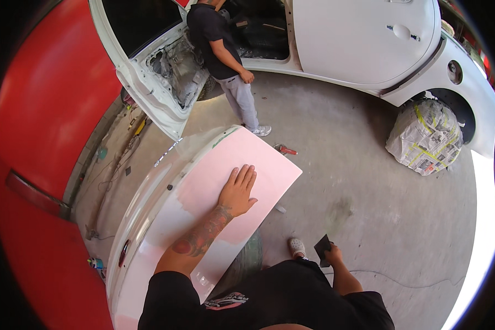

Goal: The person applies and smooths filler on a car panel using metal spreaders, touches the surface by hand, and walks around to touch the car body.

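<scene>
My left hand [237, 192] lies flat on a car body panel [203, 190], fingers straight and close together, with nothing in its grasp. Pale pink primer covers much of the panel, and white shows toward its near part and its left edge. Low on my right side, my right hand [333, 255] is closed around one edge of a dark grey rectangular sheet [323, 248] that looks like sandpaper. The sheet hangs above the floor, apart from the panel.
A person [220, 55] stands by the white car [357, 44] and its open door [176, 82]. Paper covers a wheel [428, 135] at right. A red tool [286, 150] and a cable [407, 285] lie on the floor. A red panel [55, 99] fills the left.
</scene>
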`<action>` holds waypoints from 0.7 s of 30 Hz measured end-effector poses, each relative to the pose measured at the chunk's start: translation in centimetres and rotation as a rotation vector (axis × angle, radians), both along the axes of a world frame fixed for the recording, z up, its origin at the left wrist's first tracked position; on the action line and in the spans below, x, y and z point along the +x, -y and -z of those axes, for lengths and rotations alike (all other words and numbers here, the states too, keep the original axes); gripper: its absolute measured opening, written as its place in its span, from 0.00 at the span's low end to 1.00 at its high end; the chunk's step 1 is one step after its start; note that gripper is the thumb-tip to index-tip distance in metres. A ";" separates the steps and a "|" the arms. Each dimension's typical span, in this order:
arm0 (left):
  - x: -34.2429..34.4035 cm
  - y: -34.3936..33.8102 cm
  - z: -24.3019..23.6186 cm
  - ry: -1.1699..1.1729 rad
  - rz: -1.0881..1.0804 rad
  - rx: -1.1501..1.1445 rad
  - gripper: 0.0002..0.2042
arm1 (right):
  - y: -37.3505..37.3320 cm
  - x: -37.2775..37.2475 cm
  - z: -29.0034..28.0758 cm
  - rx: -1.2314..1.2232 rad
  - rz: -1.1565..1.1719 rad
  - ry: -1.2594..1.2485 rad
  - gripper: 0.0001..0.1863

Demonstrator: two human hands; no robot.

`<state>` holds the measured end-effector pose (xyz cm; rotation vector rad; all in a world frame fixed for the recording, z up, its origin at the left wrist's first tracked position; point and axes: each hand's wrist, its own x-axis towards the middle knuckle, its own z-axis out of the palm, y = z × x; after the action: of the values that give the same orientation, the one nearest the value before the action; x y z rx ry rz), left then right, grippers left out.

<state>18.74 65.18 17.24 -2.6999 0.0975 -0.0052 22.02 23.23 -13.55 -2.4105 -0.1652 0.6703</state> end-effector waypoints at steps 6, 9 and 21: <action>-5.9 0.5 -0.5 -0.013 -0.027 -0.010 0.39 | 0.0 0.8 -0.5 -0.010 -0.033 0.011 0.24; -8.8 0.7 -1.1 -0.026 -0.019 -0.007 0.39 | 1.6 0.2 0.0 0.021 0.008 0.006 0.24; -4.9 -1.9 -3.9 -0.043 -0.041 0.057 0.41 | 6.8 -3.1 2.7 -0.044 0.178 -0.038 0.19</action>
<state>13.82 67.06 21.14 -2.6453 0.0539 0.0666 18.97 16.46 -16.27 -2.4173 0.0807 0.6427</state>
